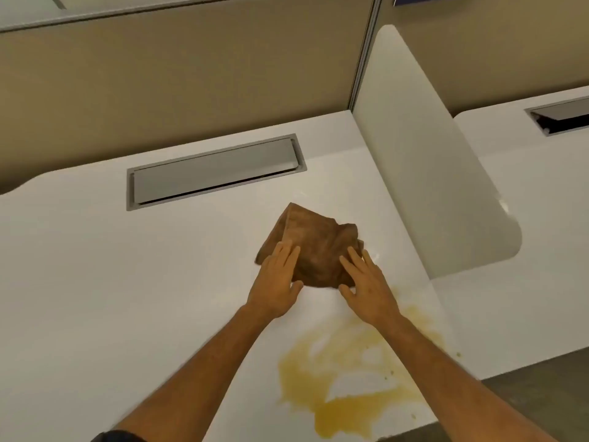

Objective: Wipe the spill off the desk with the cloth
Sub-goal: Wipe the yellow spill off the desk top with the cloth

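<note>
I saw the cloth as a brown, crumpled piece of fabric, loosely folded into a rough wedge with one corner pointing toward the far side of the desk. It lay flat on the white desk top, toward the right half, nearer than the desk's far edge. The spill was a yellow-orange liquid, smeared thin and streaky with bare white patches showing through, and thicker in a pool at its near end. It spread over the near right part of the desk, close to the front edge, with a few small droplets scattered beside it. The cloth sat beyond the spill, apart from its main pool.
</note>
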